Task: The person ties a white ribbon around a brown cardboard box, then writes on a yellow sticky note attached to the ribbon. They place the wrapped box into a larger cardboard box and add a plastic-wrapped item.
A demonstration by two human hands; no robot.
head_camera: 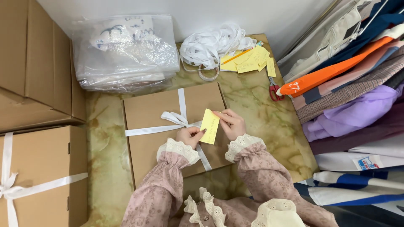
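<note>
Yellow note (209,126) stands near upright, tilted right; left hand (190,136) and right hand (231,124) grips pinch it.

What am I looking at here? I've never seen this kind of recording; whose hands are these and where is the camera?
There is no machine: a person wears one camera on the head, looking down at their own bare hands. The left hand and right hand together hold a yellow paper slip over a flat cardboard box tied with white ribbon. It lies on a marbled table. Behind lie a ribbon heap, more yellow slips, red-handled scissors and a plastic bag. Folded clothes are stacked right.
</note>
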